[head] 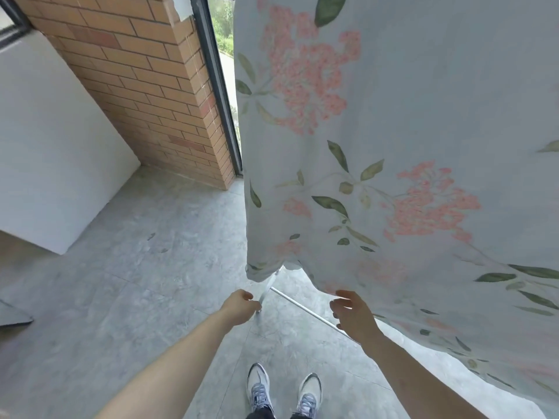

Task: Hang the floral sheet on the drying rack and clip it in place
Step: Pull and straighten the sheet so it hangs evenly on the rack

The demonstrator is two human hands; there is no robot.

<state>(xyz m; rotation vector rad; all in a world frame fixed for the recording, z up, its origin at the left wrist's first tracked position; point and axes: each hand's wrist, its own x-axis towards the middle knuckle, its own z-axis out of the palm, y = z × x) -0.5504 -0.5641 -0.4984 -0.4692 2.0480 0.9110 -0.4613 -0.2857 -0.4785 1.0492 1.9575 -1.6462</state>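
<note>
The floral sheet [393, 131], pale blue with pink blossoms and green leaves, hangs down over the right half of the view and hides most of the drying rack. Only a metal leg and a floor bar of the drying rack [298, 302] show below the sheet's hem. My right hand [352, 316] reaches up to the lower hem, fingers spread and relaxed, fingertips at the cloth's edge. My left hand [240, 306] is loosely curled beside the rack's leg, below the sheet's left corner; it holds nothing that I can see. No clip is in sight.
A brick pillar [145, 86] and a dark window frame [217, 86] stand behind the sheet's left edge. A white wall panel [51, 140] is at the left. Grey floor tiles [151, 267] spread below, with my two shoes [284, 388] at the bottom.
</note>
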